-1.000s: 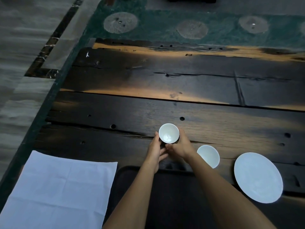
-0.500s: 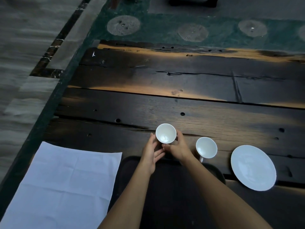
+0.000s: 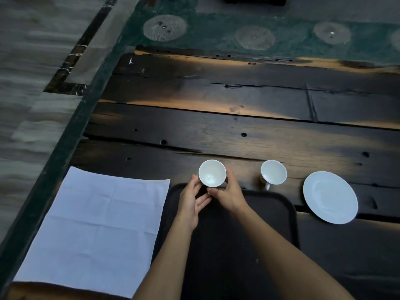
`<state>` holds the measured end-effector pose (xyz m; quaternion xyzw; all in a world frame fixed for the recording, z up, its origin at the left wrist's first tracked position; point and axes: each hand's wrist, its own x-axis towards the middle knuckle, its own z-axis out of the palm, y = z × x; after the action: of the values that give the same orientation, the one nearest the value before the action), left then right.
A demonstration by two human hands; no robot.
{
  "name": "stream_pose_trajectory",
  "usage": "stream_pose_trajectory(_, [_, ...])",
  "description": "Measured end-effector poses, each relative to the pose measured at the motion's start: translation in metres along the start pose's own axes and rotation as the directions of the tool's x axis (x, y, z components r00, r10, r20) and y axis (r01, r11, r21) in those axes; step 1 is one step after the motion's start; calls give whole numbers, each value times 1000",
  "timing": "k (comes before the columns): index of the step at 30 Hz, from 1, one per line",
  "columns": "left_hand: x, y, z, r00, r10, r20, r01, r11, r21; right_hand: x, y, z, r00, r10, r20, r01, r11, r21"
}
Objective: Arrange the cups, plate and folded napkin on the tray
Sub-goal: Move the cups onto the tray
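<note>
A white cup is held over the far edge of the black tray. My right hand grips its lower right side. My left hand rests against its left side with the fingers loosely spread. A second white cup stands on the table just beyond the tray's far right corner. To the right of the tray lies a white plate. A white napkin, creased and spread flat, lies to the left of the tray.
The dark plank table has cracks and holes. Its left edge runs diagonally beside a grey floor. Beyond the far edge lies a green rug with pale round patterns.
Both hands have drawn the cup back toward me, from over the table to the tray's far edge. The view has shifted, so more of the tray and napkin shows.
</note>
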<state>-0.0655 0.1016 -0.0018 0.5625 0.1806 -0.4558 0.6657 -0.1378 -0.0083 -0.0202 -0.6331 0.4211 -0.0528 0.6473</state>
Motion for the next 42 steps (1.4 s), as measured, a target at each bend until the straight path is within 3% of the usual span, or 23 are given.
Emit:
stream_pose_trajectory(23, [-32, -45, -100, 991, -57, -118, 52, 998, -44, -71, 44, 73, 992, 123, 4, -123, 992, -11])
stream_pose_trajectory(42, [-19, -44, -117, 987, -93, -129, 88, 995, -45, -63, 48, 91, 988, 151, -4, -151, 984, -91])
